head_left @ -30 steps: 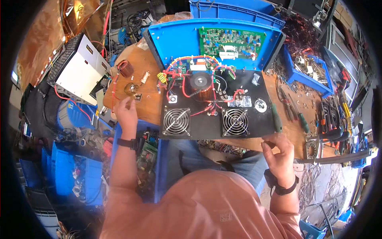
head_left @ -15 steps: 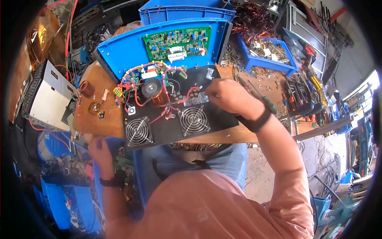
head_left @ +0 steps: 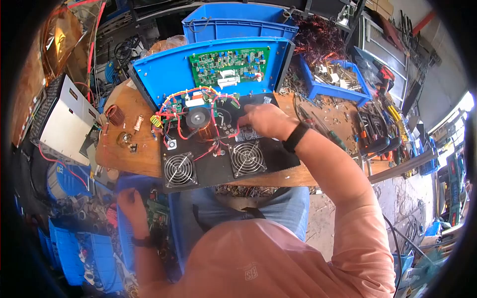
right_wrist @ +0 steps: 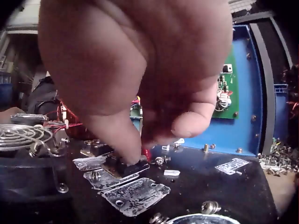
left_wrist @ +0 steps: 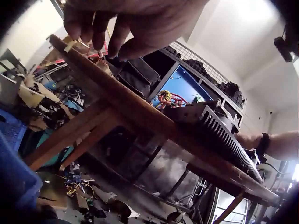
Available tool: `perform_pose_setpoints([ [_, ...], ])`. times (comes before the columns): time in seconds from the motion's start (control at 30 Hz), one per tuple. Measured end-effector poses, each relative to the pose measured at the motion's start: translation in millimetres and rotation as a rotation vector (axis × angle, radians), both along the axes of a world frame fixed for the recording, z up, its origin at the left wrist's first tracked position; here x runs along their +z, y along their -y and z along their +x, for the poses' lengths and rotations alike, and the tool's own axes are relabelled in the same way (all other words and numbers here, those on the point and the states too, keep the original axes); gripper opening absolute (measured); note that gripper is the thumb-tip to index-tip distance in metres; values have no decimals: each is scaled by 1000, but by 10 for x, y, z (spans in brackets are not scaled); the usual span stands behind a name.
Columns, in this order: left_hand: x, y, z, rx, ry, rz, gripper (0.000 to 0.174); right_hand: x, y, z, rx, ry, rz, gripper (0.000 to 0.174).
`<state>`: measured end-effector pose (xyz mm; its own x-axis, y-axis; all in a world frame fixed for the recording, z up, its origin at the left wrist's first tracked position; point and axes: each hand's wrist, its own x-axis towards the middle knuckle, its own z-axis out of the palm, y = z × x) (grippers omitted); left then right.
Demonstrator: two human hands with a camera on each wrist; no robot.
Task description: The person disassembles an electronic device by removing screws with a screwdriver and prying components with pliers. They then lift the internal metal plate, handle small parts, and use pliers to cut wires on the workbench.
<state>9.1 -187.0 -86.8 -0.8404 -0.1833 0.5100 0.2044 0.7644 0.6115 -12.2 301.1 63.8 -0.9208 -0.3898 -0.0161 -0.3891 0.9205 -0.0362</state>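
Note:
My right hand reaches over the black base plate of an opened electronic device. In the right wrist view, its thumb and fingers pinch a small black module, which sits at the grey-white paste patches. The far fingertips are partly hidden behind the thumb. A copper-wound toroid coil and red wires lie to the left of this hand. My left hand hangs at the table's left front edge, over a blue bin. Its fingers curl loosely and hold nothing.
Two fan grilles line the plate's front edge. Behind it stands a blue panel bearing a green circuit board. Pliers and screwdrivers lie at the right, near a blue parts tray. A loose coil sits at the left.
My right hand has moved from the table's front edge onto the base plate, reaching the paste patches. The left hand has dropped from the tabletop to beside its edge. The head view has turned right.

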Motion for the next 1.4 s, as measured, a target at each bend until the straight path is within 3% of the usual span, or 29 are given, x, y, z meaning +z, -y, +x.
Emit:
perform_pose_setpoints([
  [0.13, 21, -70, 47, -37, -3, 99, 14, -19, -16, 20, -8, -28, 49, 38],
  [0.37, -31, -99, 33, -8, -7, 35, 17, -76, -127, -56, -75, -15, 176, 30],
  [0.47, 3, -103, 68, -11, -11, 43, 17, 51, -388, -114, -296, 27, -192, 32],
  [0.57, -18, -106, 110, -2, 3, 44, 15, 178, -719, -30, -716, -129, -1326, 28],
  [0.63, 97, -158, 166, 12, 64, 44, 15, 181, -1038, -29, -682, -58, -2068, 23],
  [0.8, 154, -188, 157, -62, 61, 9, 16, 203, -1420, 115, -618, -83, -2439, 26],
  [0.93, 248, -283, 171, -77, 84, 59, 18, 144, -1625, 190, -527, -110, -2410, 26],
  [1.03, 211, -218, 165, -84, 103, 54, 19, 165, -1628, 188, -616, -190, -2325, 26],
  [1.07, 212, -212, 148, -86, 107, 69, 18, 180, -1619, 235, -517, -159, -2316, 26],
  [1.17, 112, -146, 116, -87, 88, 47, 16, 209, -1566, 233, -634, -206, -2288, 28],
  [1.2, 134, -163, 82, -91, 70, 29, 15, 204, -1584, 251, -556, -180, -2281, 34],
  [1.3, 210, -242, 127, -93, 65, 64, 14, 194, -1545, 277, -691, -278, -2143, 37],
  [1.4, 316, -332, 127, -135, 24, 53, 13, 481, -1117, 457, -715, -349, -1670, 27],
])
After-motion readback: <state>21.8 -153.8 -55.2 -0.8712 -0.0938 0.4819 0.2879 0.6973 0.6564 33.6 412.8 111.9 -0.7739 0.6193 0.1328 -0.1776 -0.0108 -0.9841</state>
